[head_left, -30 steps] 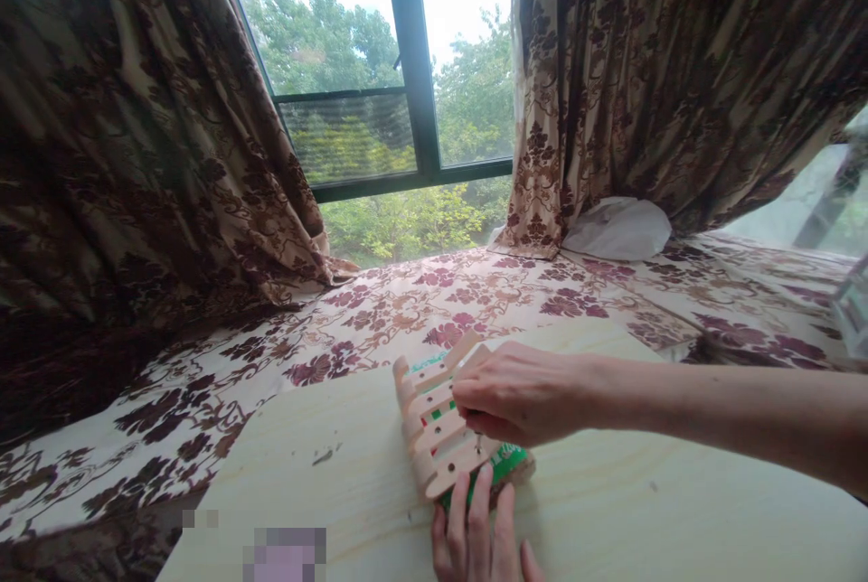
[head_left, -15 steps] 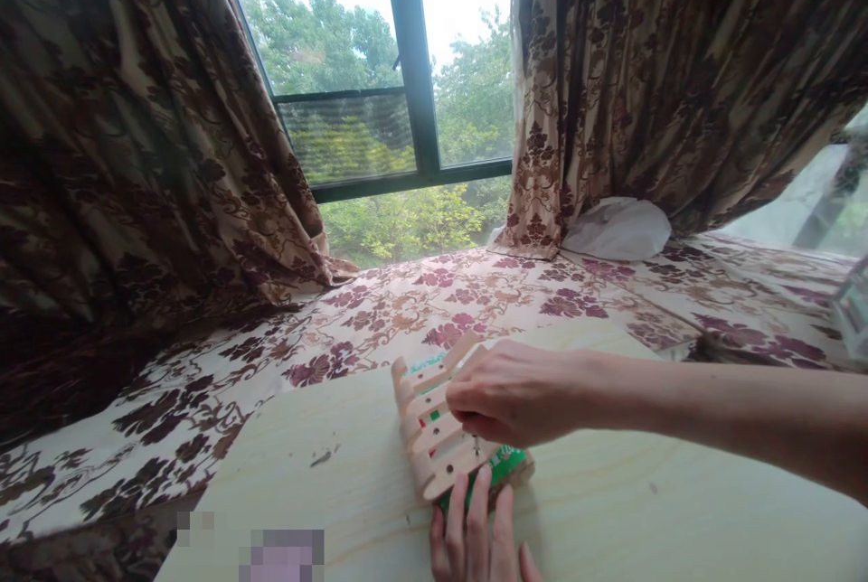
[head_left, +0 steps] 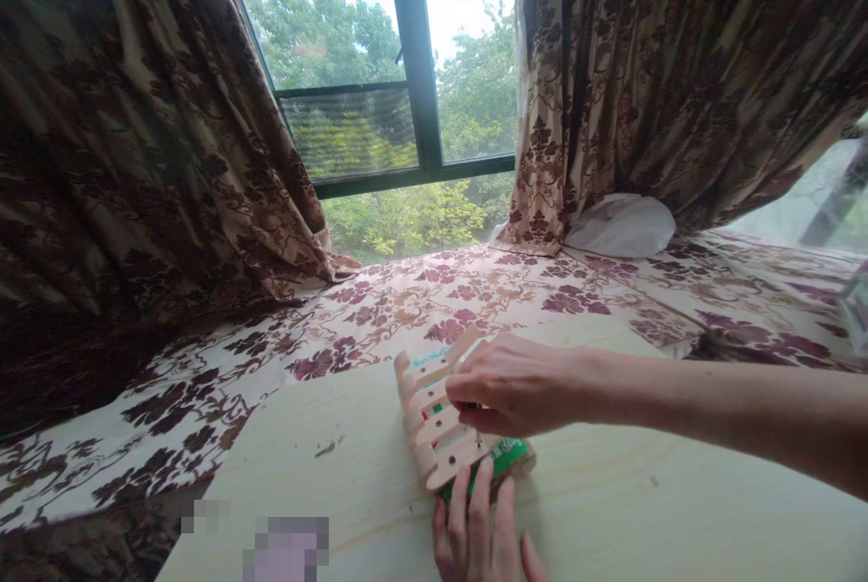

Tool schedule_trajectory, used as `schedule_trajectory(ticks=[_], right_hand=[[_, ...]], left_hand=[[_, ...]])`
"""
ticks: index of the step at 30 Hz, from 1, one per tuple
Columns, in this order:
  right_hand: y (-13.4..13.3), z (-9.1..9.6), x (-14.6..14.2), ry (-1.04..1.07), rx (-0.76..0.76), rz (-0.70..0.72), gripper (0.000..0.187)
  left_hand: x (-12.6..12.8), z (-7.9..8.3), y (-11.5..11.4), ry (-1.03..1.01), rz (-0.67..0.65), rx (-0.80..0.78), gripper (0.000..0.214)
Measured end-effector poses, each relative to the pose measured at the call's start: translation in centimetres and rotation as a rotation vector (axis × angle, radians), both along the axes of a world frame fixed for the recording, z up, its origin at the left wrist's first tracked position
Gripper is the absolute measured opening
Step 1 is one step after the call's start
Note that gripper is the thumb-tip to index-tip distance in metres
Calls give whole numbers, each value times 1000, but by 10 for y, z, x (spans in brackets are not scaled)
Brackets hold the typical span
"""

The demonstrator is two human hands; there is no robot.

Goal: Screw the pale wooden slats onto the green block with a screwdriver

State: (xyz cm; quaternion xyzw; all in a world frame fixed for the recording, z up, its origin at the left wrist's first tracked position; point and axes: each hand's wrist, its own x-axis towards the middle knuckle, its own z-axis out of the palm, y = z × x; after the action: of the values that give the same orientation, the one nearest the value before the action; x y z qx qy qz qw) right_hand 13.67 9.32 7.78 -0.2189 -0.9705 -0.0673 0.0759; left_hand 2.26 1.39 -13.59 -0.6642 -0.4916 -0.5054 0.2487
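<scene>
A small slatted wooden piece (head_left: 438, 426) with rounded slat ends and dark screw heads lies tilted on a pale wooden board. Under and between its slats shows a green-and-white printed pack (head_left: 514, 454), with some red too. My left hand (head_left: 478, 523) has its fingers stretched out, their tips against the near edge of the piece and the pack. Over the right side of the slats, my right hand (head_left: 502, 388) is closed in a tight grip. A bit of something dark shows under its fingers, but the hand hides what it is.
The pale board (head_left: 325, 492) bears small dark marks or scraps (head_left: 329, 447). Behind it spreads a floral cloth (head_left: 407, 302) up to a window. Patterned curtains (head_left: 597, 67) hang at both sides, with a white plastic bag (head_left: 620, 225) by the right one. A blurred patch covers the lower left.
The view has shifted slightly. My right hand has turned a little at the same spot, and a dark bit now shows under its fingers. My left hand stays at the near edge.
</scene>
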Motion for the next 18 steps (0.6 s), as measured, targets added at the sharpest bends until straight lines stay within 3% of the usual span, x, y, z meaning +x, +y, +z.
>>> schedule_trajectory(ticks=[3,7,10,15,18], right_hand=[[3,-6,2,32,-3,11,17],[9,-19,3,99,-16,-109,18],[9,-17,3,104,-20,-180,19],[3,0,3,22,-33,-21,19],[3,0,3,15,-17,45,22]], left_hand=[[-1,0,0,11,10,-2,29],[-2,0,-1,32,3,-6,30],[-3,2,-2,45,-4,-16,30],[-4,5,-3,82,11,-32,30],[-4,6,-4,94,10,-30,31]])
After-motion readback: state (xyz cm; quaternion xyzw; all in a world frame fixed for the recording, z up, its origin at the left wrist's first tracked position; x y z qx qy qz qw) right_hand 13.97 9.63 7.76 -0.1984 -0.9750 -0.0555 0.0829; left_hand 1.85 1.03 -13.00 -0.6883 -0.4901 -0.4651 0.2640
